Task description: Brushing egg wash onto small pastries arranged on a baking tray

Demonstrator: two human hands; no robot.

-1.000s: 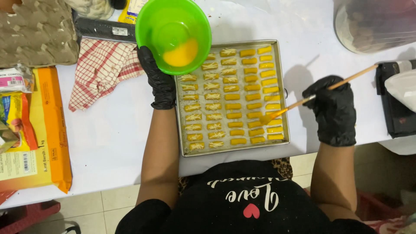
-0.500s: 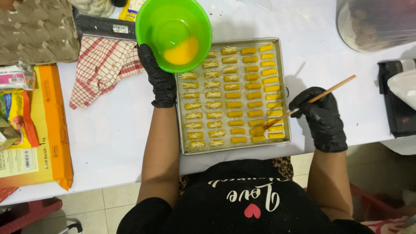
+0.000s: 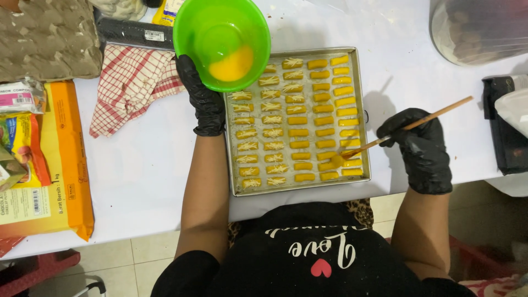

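Below the right hand (image 3: 422, 149), down and to its inner side, the brush (image 3: 404, 128) tip now rests on the pastry sticks in the lower right corner of the baking tray (image 3: 363, 110). A second ago the handle lay flatter and reached far out past the hand; since then the hand has drawn in toward the tray and tipped the handle steeper, so the bristles sit on the last rows nearest the body. Its grip is narrow, gloved fingers pinched round the wooden handle. The left hand (image 3: 203, 99) has kept its place, its grip closed on the rim of the green bowl (image 3: 220, 38), which hangs tilted over the tray's upper left corner with yellow egg wash (image 3: 232, 64) pooled at its low side. Columns near the brush shine plain yellow; those under the bowl carry pale shreds on top. Left of the bowl hand lie a checked cloth (image 3: 132, 82) and an orange packet (image 3: 63, 165) on the white table (image 3: 143, 165).
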